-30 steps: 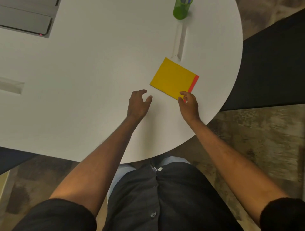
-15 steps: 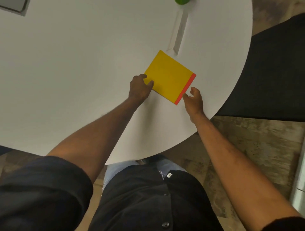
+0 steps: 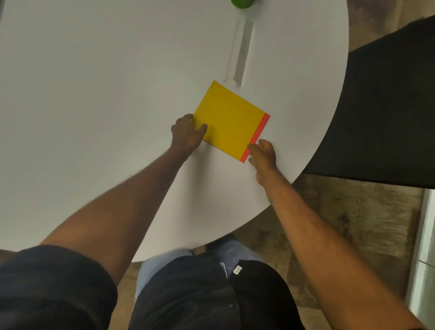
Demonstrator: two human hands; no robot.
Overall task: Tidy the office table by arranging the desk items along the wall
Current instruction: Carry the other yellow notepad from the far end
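A yellow notebook (image 3: 229, 119) with a red spine strip along its right edge lies flat on the round white table (image 3: 94, 106), turned at an angle. My left hand (image 3: 187, 135) grips its near left corner, thumb on the cover and fingers curled at the edge. My right hand (image 3: 262, 154) touches the near end of the red strip with thumb and fingertips; how firmly it holds is hard to tell.
A long cable slot (image 3: 242, 50) is cut into the table just beyond the notebook. The bottom of a green cup (image 3: 242, 2) shows at the top edge. A black chair (image 3: 388, 106) stands beside the table's right rim.
My left hand moved right and took hold of the notebook's left corner. My right hand shifted along the red strip's near end. The view tipped nearer, losing the laptop.
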